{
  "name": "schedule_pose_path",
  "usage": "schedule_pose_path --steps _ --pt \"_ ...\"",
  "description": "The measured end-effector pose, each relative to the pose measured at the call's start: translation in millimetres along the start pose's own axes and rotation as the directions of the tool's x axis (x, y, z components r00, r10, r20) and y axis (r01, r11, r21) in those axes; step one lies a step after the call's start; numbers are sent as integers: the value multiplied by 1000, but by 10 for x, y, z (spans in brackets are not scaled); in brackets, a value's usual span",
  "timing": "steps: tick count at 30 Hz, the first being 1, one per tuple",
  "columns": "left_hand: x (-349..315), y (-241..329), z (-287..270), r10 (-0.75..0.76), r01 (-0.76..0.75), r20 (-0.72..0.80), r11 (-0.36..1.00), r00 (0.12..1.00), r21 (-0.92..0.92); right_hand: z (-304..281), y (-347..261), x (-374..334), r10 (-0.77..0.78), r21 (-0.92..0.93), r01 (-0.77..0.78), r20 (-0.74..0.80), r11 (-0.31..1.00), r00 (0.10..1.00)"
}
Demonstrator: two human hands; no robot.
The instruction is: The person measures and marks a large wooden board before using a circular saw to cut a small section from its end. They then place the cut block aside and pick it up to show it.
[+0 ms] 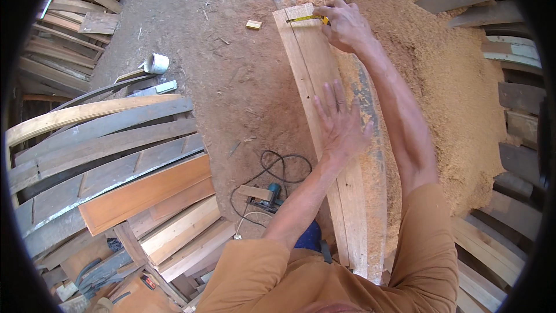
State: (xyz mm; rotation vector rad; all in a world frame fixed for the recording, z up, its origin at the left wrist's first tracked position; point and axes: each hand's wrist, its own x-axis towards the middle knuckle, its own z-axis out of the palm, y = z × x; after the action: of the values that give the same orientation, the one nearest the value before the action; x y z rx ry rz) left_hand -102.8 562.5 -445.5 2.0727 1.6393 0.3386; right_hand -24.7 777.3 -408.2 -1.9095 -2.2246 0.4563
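Bright even daylight, soft shadows only. Sawdust heap [457,81] at right nearly overexposed. Centre sharp; heavy fisheye bend on stacked planks [104,156] at left, black vignette at corners.

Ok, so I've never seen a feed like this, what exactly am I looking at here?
This is one wide fisheye camera worn on a person's head, looking down, so straight edges bend near the rim. No machine: two bare hands. The left hand lies flat on a long pale plank set on a sawdust-covered bench. The right hand holds a yellow tape measure across the plank's far end. Below on the dirt floor sits a corded power tool. Stacked boards lie to the left, and a sawdust heap to the right.
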Motion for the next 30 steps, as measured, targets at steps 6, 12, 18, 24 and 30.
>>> schedule_pose_path --steps 6,12,18,24,30 --pt "-6 -27 47 21 -21 -27 999 999 24 105 -143 92 -30 -15 30 26 999 999" --pt "-17 -28 48 13 -13 -16 1000 1000 12 133 -137 120 -10 -45 11 17 999 1000" --pt "-13 -40 51 21 -21 -17 1000 1000 8 141 -134 131 -11 -62 12 22 998 1000" --pt "-6 -37 35 21 -21 5 1000 1000 -3 136 -128 130 -11 -54 13 33 998 999" --pt "-4 -47 63 23 -23 2 1000 1000 9 167 -154 157 -24 -71 24 7 997 1000"
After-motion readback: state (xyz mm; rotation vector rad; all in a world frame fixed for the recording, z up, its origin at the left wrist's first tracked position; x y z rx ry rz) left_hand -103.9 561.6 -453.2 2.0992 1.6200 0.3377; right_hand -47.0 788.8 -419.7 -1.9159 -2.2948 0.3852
